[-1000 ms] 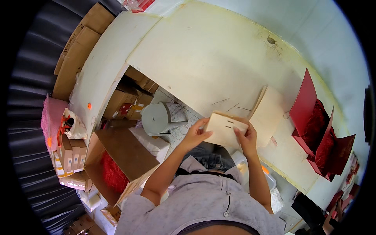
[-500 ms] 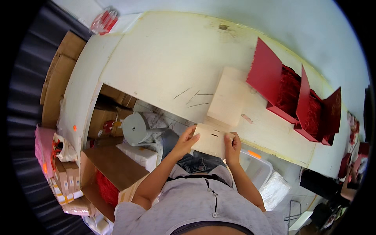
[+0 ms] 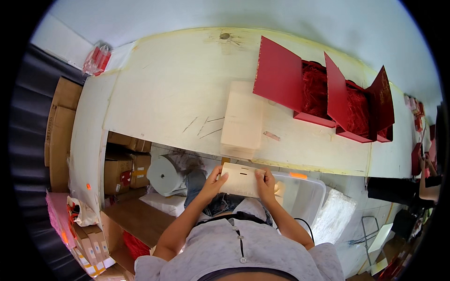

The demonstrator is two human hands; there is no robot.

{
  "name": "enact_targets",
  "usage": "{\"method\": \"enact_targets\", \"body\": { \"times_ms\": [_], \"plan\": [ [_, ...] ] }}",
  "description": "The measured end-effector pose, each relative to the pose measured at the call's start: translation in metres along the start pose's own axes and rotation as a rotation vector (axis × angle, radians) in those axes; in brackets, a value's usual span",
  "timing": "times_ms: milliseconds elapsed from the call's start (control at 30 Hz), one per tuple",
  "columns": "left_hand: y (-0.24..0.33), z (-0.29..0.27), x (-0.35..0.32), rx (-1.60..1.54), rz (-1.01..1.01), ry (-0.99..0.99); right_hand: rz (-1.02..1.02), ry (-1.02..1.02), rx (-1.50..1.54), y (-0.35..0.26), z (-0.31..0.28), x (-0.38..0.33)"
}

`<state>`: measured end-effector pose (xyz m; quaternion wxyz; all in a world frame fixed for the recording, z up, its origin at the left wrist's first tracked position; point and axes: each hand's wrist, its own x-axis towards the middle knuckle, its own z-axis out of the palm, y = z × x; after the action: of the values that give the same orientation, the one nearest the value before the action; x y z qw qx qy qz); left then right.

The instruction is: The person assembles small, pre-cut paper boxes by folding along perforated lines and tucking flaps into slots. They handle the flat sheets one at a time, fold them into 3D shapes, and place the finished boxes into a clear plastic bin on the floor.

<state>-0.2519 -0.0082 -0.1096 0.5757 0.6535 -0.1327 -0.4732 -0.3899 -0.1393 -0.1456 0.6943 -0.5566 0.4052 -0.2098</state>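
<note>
White worktable (image 3: 159, 89) along a pale wall; dark pleated curtain (image 3: 28, 145) down the left side. Flattened cardboard (image 3: 63, 126) stands upright by the curtain, probably to save floor space. Below, an open carton (image 3: 136, 218) with red shreds (image 3: 135, 246) inside; then a grey stool (image 3: 164, 175) under the table's edge. Left hand (image 3: 212, 186) grasps the left end of a pale slotted panel (image 3: 239, 181), thumb on top; right hand (image 3: 266, 185) grips the right end likewise. Panel is off the table, above the lap, slots up; the two-ended hold seems meant to steady it and leave its face visible. Beyond it, a pale block or stack (image 3: 241, 114), cannot tell which, lies within easy reach. Clear bin (image 3: 304, 196) to the right, below the table. Farther right, red boxes (image 3: 358, 136) stand with lids raised, apparently leaving their red filling (image 3: 315, 89) accessible.
</note>
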Motion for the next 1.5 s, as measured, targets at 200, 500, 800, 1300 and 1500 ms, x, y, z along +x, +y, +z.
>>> {"method": "enact_targets", "body": {
  "times_ms": [200,500,800,1300,1500],
  "plan": [
    [-0.009,-0.005,-0.003,0.057,-0.084,-0.091,-0.014,0.046,-0.080,0.009,-0.005,-0.014],
    [-0.031,-0.006,0.003,0.364,0.110,0.036,-0.044,0.220,-0.089,0.023,0.012,-0.024],
    [-0.029,0.004,0.020,0.467,0.223,-0.025,0.004,0.285,0.211,0.038,0.012,-0.038],
    [-0.032,0.021,0.038,0.677,0.290,-0.403,0.146,0.656,0.240,0.073,0.005,-0.079],
    [0.005,0.004,0.072,0.630,0.220,-0.350,0.316,1.183,0.136,0.159,-0.046,-0.146]
  ]
}}
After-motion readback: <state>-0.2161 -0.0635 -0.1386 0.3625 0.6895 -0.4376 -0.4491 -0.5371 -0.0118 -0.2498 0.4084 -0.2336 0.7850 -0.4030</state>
